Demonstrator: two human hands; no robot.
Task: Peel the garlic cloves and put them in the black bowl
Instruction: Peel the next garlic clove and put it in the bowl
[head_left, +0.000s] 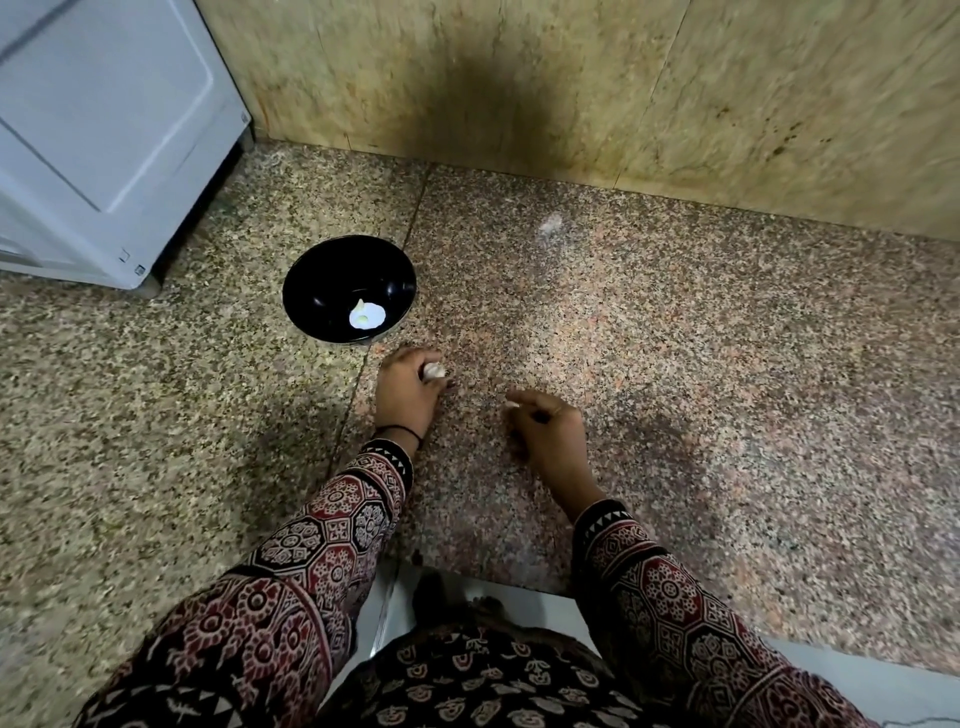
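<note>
Your left hand (410, 395) grips garlic (434, 370) just beside the bowl (311, 270), which holds one clove (366, 315). Your right hand (545, 434), near it on the worktop (675, 338), pinches a white scrap (511, 404). Marks on the appliance (104, 130): unreadable.

You've got just one view: the wide-angle cam on your head, pointed steeply down at the granite counter (675, 364), close in, facing the stone wall (571, 78). The black bowl (332, 270) lands left of centre, and your patterned sleeves (311, 571) fill the bottom edge.
</note>
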